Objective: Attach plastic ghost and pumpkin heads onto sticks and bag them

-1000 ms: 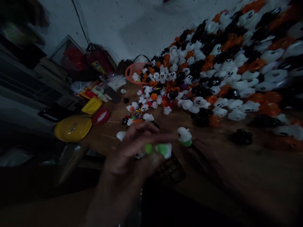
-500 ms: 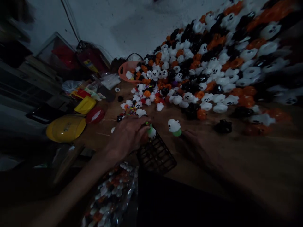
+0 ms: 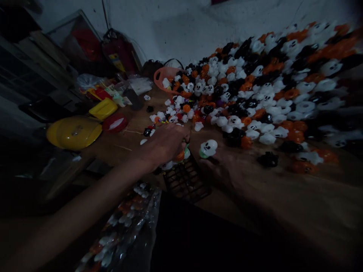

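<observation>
My right hand (image 3: pixel 219 170), dim in shadow, holds a small white ghost figure (image 3: pixel 210 147) with a black-eyed face and a green base. The figure stands tilted above the fingertips. To its left, my left hand (image 3: pixel 166 143) is closed, its fingers curled down over the far end of a black grid tray (image 3: pixel 185 183). Whatever those fingers grip is hidden. Just under them sit an orange piece (image 3: pixel 180 156) and a white-and-green piece (image 3: pixel 186 153). Several bare cells show at the near end of the tray.
A big heap of white, orange and black figures (image 3: pixel 266 98) covers the table's back right. Behind the hands stands an orange basket (image 3: pixel 161 77). A yellow container (image 3: pixel 75 132) and a red lid (image 3: pixel 115 122) lie left. Below hangs a clear bag of figures (image 3: pixel 124 226).
The ghost figure in my right hand has turned, so its face now points toward me. My left hand has shifted slightly right and up over the tray. The camera view has also shifted.
</observation>
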`<state>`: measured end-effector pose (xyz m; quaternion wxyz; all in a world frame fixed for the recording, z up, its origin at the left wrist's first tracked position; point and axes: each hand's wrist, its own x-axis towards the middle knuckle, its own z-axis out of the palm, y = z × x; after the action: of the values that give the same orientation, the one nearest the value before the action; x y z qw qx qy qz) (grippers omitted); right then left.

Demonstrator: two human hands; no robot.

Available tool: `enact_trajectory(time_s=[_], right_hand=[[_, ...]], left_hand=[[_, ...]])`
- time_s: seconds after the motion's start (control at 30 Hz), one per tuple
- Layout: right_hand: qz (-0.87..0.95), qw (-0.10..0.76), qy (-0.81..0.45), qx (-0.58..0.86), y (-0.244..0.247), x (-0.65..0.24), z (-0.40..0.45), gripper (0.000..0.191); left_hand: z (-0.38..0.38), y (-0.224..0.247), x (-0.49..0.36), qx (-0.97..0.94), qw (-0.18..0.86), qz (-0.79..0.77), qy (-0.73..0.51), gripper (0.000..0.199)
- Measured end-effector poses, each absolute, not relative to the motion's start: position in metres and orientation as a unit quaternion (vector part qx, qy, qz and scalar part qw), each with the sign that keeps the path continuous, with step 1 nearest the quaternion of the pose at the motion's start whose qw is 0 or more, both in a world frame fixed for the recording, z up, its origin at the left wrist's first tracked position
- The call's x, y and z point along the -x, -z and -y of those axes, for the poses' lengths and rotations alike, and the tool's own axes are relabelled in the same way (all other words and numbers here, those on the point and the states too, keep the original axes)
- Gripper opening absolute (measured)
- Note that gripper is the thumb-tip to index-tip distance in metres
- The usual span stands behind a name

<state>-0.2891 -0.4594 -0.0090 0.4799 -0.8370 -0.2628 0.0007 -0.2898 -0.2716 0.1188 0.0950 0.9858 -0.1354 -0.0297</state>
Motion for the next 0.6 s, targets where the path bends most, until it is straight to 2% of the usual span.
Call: enact_trajectory(time_s=[0.13,0.23,0.37,0.6], right_hand=[[0.213,0.551,-0.051,0.805,0.016,0.277,0.435,0.027],[0.200,0.573,-0.047,0.793,0.022,0.274,0.428,0.027],[0.231,0.526,-0.033,0.818,0.022,0.276,0.427,0.023],[0.268,0.414,0.076,0.867,0.040,0.278,0.414,0.019]], left_hand=[[0.265,-0.114,0.286,-0.972,0.182,0.145,0.031,0.012],[0.264,-0.112,0.285,-0.965,0.197,0.171,0.021,0.014],[0.263,-0.111,0.283,-0.961,0.166,0.221,0.001,0.010],[0.250,-0.109,0.294,-0.975,0.190,0.114,0.019,0.015]])
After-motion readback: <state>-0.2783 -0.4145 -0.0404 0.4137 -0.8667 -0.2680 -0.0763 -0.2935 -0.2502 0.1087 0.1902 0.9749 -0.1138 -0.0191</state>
